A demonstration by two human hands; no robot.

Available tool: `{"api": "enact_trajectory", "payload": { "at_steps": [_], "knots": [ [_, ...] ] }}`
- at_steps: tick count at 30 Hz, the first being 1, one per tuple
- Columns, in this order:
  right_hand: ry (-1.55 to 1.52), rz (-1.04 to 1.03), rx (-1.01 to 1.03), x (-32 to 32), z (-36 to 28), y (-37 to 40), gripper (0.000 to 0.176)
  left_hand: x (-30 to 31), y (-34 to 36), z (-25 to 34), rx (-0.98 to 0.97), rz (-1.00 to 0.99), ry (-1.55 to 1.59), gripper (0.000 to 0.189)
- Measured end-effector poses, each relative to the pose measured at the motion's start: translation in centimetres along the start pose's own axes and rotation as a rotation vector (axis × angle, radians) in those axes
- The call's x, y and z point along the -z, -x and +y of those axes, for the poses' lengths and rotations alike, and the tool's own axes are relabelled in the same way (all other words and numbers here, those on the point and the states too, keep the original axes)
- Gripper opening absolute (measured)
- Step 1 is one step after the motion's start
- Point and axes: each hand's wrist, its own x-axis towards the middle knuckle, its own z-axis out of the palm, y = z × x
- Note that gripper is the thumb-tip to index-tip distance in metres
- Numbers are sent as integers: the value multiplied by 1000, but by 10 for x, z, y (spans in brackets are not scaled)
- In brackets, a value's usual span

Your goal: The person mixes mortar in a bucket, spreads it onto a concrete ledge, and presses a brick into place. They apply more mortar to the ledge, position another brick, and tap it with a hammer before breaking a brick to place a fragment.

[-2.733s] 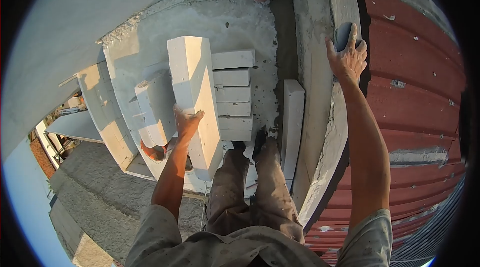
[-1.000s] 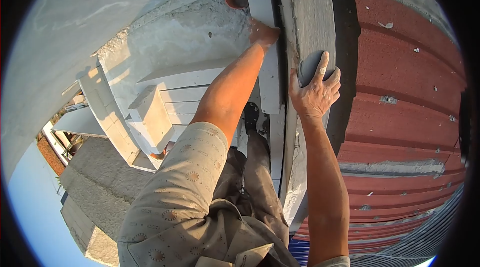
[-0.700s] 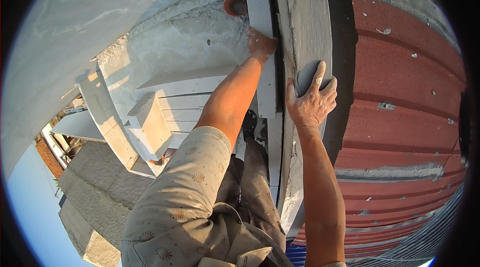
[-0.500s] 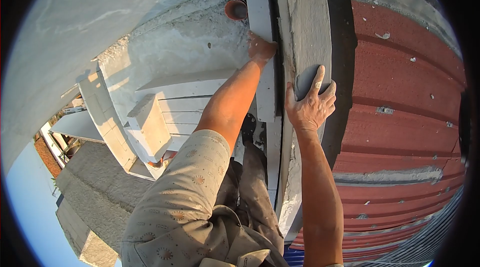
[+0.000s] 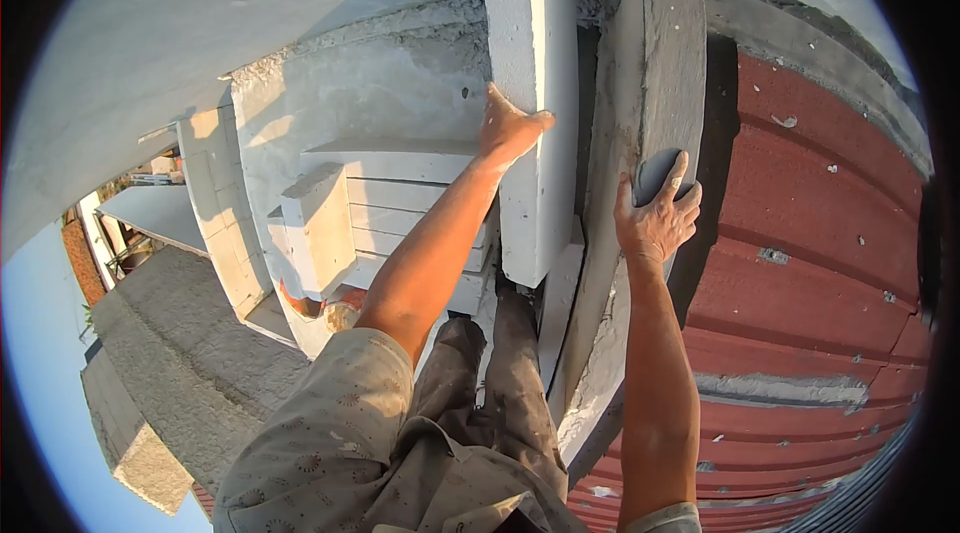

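Observation:
My left hand [image 5: 512,128] is clamped across the width of a long white lightweight concrete block [image 5: 518,23], thumb over one edge and fingers on the far side. The block stands tilted up beside a grey concrete wall top [image 5: 668,53], with a dark gap between them. My right hand [image 5: 657,221] rests on that wall top, fingers spread and flat. A dark grey rounded patch [image 5: 656,173] shows between its thumb and fingers.
Several white blocks [image 5: 395,195] lie stacked at the left, with one block [image 5: 320,223] standing against them. A red metal roof [image 5: 820,233] slopes away on the right. Below me are my legs [image 5: 515,353], close to the block's lower end.
My left hand has raised and tipped the white block, which shows its broad side. The orange bucket behind it is out of sight. My right hand stays on the wall top.

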Motion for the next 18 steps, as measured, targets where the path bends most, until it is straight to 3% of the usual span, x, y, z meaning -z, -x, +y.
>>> {"api": "enact_trajectory", "payload": {
  "at_steps": [7,9,15,18],
  "knots": [
    [32,111,43,-7,2,3,95,98,87,-70,24,146,-13,122],
    [50,107,41,-9,4,3,96,124,105,-106,69,118,59,122],
    [72,135,51,-17,10,0,95,157,131,-223,124,307,-84,102],
    [84,152,52,-25,14,-6,96,169,139,-288,122,269,-84,112]
  ]
}}
